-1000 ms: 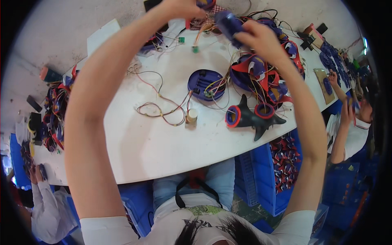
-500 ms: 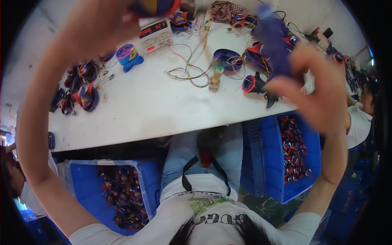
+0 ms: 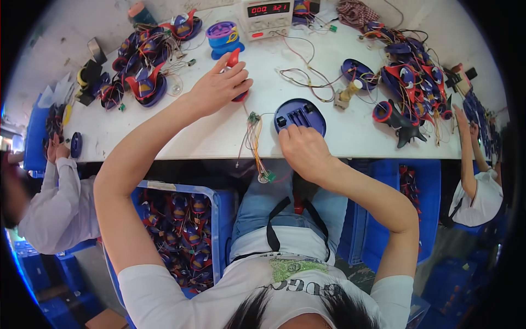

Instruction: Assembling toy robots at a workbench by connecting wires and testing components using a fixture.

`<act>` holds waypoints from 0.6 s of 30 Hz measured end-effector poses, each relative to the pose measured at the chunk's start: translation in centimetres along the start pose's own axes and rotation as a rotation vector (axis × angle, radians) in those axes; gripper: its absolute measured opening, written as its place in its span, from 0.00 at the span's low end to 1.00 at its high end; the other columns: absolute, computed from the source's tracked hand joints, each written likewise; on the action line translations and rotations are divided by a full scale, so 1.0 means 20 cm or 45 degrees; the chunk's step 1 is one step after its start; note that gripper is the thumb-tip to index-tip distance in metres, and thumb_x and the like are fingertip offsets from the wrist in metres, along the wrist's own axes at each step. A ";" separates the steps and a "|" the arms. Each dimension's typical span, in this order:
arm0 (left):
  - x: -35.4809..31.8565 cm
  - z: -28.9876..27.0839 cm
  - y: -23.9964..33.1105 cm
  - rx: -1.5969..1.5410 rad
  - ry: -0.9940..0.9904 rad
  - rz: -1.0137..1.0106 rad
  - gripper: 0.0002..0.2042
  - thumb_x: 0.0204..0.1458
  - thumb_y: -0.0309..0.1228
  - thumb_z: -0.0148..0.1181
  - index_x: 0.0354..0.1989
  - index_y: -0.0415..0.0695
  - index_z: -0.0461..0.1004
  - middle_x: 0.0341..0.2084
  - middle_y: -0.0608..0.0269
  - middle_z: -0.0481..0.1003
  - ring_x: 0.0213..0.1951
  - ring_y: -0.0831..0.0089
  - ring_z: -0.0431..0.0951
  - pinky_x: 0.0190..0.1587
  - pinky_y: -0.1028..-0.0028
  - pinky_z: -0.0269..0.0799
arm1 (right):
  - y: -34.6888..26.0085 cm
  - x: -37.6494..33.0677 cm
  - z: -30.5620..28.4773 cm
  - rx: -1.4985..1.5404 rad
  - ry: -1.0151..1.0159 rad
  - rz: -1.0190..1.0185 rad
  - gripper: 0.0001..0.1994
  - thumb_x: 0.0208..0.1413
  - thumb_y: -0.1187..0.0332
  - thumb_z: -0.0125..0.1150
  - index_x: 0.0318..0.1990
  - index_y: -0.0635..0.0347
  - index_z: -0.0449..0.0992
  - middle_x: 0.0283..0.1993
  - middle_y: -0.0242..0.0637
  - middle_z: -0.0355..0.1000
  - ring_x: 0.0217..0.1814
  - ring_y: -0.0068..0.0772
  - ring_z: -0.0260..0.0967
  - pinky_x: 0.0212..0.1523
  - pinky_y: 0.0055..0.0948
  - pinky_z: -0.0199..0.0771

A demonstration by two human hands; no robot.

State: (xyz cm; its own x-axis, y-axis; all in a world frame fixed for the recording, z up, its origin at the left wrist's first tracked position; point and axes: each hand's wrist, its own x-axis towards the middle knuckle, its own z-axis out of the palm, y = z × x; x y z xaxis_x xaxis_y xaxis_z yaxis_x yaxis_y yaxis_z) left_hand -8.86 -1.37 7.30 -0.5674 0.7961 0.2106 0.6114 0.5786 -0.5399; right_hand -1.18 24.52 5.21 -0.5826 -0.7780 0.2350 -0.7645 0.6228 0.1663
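Observation:
At the left middle of the white table (image 3: 203,134), my left hand (image 3: 222,88) is closed over a toy part with a red tip (image 3: 234,57); the palm hides most of it. Thin coloured wires (image 3: 255,134) with a small green circuit board (image 3: 253,117) lie between my hands. They hang over the table's front edge, ending in another green board (image 3: 268,176) and a round disc. My right hand (image 3: 307,151) is closed on the near rim of an oval purple plastic base (image 3: 298,112), whose ribbed inside faces up.
Left are piled purple-and-red toy parts (image 3: 145,82); right, another wired pile (image 3: 408,77) and a black-footed part (image 3: 402,123). A power supply (image 3: 267,19) and blue spool-shaped stand (image 3: 223,39) stand behind. Blue crates (image 3: 222,219) flank my legs. People (image 3: 60,203) sit on both sides.
Both hands have come down from raised positions to the table. The purple base now lies before me under my right hand, and the wires trail over the front edge.

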 end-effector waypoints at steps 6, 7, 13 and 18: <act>0.00 0.11 -0.04 -0.131 0.125 0.003 0.18 0.46 0.26 0.56 0.48 0.50 0.66 0.45 0.63 0.65 0.61 0.66 0.59 0.67 0.58 0.45 | 0.14 0.00 0.00 0.048 0.080 -0.134 0.06 0.47 0.71 0.56 0.33 0.58 0.67 0.35 0.39 0.63 0.35 0.35 0.63 0.37 0.29 0.66; -0.01 0.12 -0.04 -0.134 0.140 -0.002 0.18 0.46 0.26 0.56 0.48 0.50 0.66 0.45 0.63 0.65 0.61 0.66 0.59 0.67 0.58 0.45 | 0.18 -0.01 -0.01 0.058 0.038 -0.166 0.06 0.48 0.71 0.55 0.33 0.57 0.67 0.37 0.39 0.63 0.37 0.35 0.63 0.39 0.29 0.65; -0.05 0.02 -0.05 -0.213 0.093 0.003 0.20 0.47 0.26 0.55 0.52 0.49 0.67 0.48 0.64 0.66 0.62 0.66 0.58 0.67 0.60 0.45 | 0.44 -0.08 0.01 0.106 0.130 -0.293 0.09 0.48 0.73 0.55 0.38 0.59 0.68 0.40 0.39 0.64 0.39 0.37 0.62 0.41 0.30 0.66; -0.02 -0.14 0.12 -0.450 0.109 -0.293 0.20 0.50 0.28 0.56 0.54 0.45 0.67 0.47 0.60 0.69 0.53 0.64 0.69 0.58 0.64 0.61 | 0.57 -0.23 -0.03 0.334 0.565 0.083 0.17 0.51 0.73 0.58 0.49 0.64 0.69 0.50 0.41 0.66 0.44 0.35 0.65 0.43 0.29 0.68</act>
State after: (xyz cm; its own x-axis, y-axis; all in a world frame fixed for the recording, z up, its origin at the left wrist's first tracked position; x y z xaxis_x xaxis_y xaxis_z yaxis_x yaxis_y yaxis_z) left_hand -5.58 0.18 8.25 -0.6723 0.6422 0.3681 0.6339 0.7563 -0.1618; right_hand -7.01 35.18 6.64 -0.5020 -0.5929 0.6296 -0.8071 0.5828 -0.0947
